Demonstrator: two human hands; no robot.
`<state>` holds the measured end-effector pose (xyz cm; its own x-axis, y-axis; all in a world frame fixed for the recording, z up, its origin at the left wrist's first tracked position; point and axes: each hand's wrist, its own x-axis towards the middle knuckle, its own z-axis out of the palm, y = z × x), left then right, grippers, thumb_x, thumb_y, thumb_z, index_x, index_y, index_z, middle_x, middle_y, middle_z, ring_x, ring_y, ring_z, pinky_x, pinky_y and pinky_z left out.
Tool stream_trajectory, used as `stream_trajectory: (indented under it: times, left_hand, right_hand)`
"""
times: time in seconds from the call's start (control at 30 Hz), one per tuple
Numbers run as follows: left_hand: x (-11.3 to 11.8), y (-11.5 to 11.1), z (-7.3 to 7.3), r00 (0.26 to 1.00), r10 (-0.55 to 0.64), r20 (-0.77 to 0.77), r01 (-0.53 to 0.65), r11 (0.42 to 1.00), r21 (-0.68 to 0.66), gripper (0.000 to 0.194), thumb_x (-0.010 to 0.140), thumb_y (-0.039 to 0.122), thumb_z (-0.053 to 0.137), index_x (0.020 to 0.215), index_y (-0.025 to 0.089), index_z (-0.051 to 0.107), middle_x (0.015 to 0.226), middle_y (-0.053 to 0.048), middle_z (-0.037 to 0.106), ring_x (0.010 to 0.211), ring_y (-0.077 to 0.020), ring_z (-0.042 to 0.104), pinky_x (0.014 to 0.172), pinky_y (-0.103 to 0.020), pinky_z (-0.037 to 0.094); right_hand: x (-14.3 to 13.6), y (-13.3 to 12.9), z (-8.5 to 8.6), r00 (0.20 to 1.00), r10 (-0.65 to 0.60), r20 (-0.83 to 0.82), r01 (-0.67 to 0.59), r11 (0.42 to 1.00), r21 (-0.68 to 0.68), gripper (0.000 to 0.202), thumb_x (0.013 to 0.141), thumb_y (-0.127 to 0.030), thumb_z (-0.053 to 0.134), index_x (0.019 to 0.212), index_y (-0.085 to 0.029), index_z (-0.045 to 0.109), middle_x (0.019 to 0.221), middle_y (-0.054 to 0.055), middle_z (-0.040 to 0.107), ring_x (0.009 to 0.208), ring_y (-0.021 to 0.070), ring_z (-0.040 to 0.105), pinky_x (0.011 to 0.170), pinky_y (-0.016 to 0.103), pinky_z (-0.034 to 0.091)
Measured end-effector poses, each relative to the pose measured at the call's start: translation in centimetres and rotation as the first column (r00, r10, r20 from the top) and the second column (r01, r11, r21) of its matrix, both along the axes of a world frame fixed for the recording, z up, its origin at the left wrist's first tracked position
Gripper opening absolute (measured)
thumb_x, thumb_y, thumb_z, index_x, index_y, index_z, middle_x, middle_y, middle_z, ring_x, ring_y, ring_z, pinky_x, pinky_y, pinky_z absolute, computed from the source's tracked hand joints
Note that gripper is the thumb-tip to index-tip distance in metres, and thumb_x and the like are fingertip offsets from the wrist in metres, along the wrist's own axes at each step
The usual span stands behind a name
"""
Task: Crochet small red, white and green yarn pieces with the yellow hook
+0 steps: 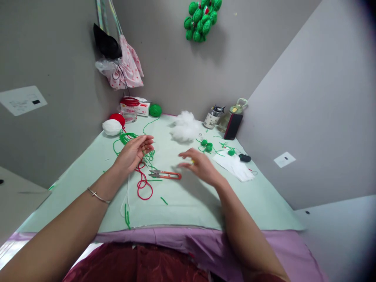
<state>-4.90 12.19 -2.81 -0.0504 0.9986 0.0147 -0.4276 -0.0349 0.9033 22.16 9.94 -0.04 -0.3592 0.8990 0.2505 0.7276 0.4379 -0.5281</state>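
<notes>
White yarn ball (pixel 112 127) is sitting at the far left of the table, red yarn ball (pixel 118 118) just behind it. Green yarn (pixel 127 136) is lying in a loose tangle to their right, partly behind the left hand (pixel 134 152). That hand's fingers are curling inward; cannot tell whether they are gripping anything. Red strand (pixel 145 192) is looping below this hand. Orange-handled snips (pixel 166 174) are lying flat between the two hands, blades pointing left. White stuffing (pixel 185 127) is resting farther back in a fluffy heap. Right hand (pixel 200 163) is hovering just right of the snips, thumb and forefinger standing apart; something yellow is showing at its fingers. Small green balls (pixel 207 146) are lying beyond it, and white cloth (pixel 234 166) is spreading farther right, near a black oval object (pixel 244 158).
</notes>
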Motion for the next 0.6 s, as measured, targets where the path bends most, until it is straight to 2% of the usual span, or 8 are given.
stream_trajectory:
  times: [0.07,0.1,0.2,0.27,0.33,0.4,0.5,0.6]
  left_hand:
    - [0.1,-0.2,0.1,0.993,-0.035,-0.109,0.039,0.999,0.033,0.024,0.092,0.04,0.066,0.095,0.017,0.072,0.091,-0.005,0.073,0.081,-0.0139,0.067,0.085,-0.027,0.055]
    - [0.2,-0.4,0.2,0.982,-0.073,-0.177,0.082,0.996,0.042,0.027,0.092,0.043,0.066,0.097,0.018,0.073,0.094,-0.005,0.074,0.084,-0.0151,0.068,0.086,-0.028,0.055]
    - [0.5,-1.6,0.3,0.87,-0.274,-0.41,0.308,0.951,0.018,0.03,0.082,0.042,0.079,0.103,0.021,0.077,0.105,-0.007,0.077,0.099,-0.0234,0.07,0.092,-0.033,0.052]
    - [0.6,-2.6,0.2,0.744,-0.389,-0.543,0.446,0.894,-0.029,0.048,0.063,0.031,0.093,0.108,0.024,0.079,0.114,-0.008,0.077,0.111,-0.0303,0.069,0.097,-0.037,0.05]
    - [0.1,-3.3,0.0,0.646,-0.419,-0.639,0.502,0.863,-0.059,0.067,0.05,0.024,0.097,0.114,0.028,0.079,0.122,-0.007,0.076,0.119,-0.0343,0.065,0.102,-0.039,0.047]
    - [-1.0,-3.6,0.0,0.599,-0.375,-0.707,0.48,0.875,-0.058,0.068,0.053,0.024,0.095,0.119,0.031,0.078,0.13,-0.008,0.073,0.125,-0.036,0.062,0.106,-0.04,0.044]
    - [-3.5,-3.3,0.7,0.591,-0.24,-0.77,0.364,0.931,-0.012,0.053,0.069,0.03,0.087,0.12,0.03,0.078,0.136,-0.01,0.07,0.132,-0.0371,0.057,0.109,-0.041,0.043]
    - [-6.5,-3.1,2.0,0.6,-0.159,-0.784,0.274,0.962,0.015,0.046,0.081,0.041,0.08,0.125,0.031,0.075,0.132,-0.008,0.073,0.122,-0.0341,0.065,0.099,-0.039,0.051]
  right_hand:
    - [-2.3,-1.3,-0.5,0.943,0.269,0.195,-0.244,0.959,-0.143,0.035,0.087,-0.039,0.079,0.119,-0.027,0.072,0.114,0.006,0.068,0.085,0.0173,0.066,0.079,0.028,0.047]
    - [-3.0,-1.7,-0.7,0.923,0.309,0.23,-0.272,0.946,-0.179,0.032,0.087,-0.036,0.078,0.117,-0.025,0.073,0.11,0.006,0.068,0.079,0.016,0.064,0.074,0.028,0.045]
    - [-3.6,-2.1,-0.8,0.896,0.355,0.266,-0.298,0.926,-0.231,0.02,0.093,-0.026,0.071,0.112,-0.022,0.075,0.102,0.005,0.067,0.074,0.0139,0.061,0.07,0.026,0.04]
    - [-2.5,-1.6,-0.3,0.897,0.36,0.255,-0.3,0.922,-0.247,0.019,0.093,-0.026,0.07,0.111,-0.023,0.075,0.1,0.005,0.067,0.078,0.0141,0.061,0.072,0.026,0.041]
    - [-0.5,-1.0,0.4,0.909,0.341,0.241,-0.279,0.925,-0.257,0.019,0.093,-0.027,0.07,0.111,-0.023,0.075,0.1,0.004,0.068,0.078,0.0138,0.061,0.073,0.026,0.042]
    - [2.0,-0.4,1.2,0.928,0.289,0.234,-0.228,0.939,-0.257,0.017,0.093,-0.03,0.069,0.107,-0.023,0.076,0.098,0.004,0.069,0.075,0.0143,0.06,0.071,0.026,0.042]
    - [5.4,0.3,1.7,0.966,0.134,0.223,-0.086,0.974,-0.211,0.021,0.09,-0.038,0.071,0.101,-0.021,0.077,0.093,0.007,0.07,0.075,0.0177,0.06,0.07,0.029,0.041]
    - [6.7,0.8,1.4,0.985,-0.026,0.171,0.049,0.99,-0.13,0.027,0.089,-0.039,0.071,0.106,-0.018,0.075,0.1,0.011,0.071,0.083,0.0221,0.062,0.072,0.032,0.043]
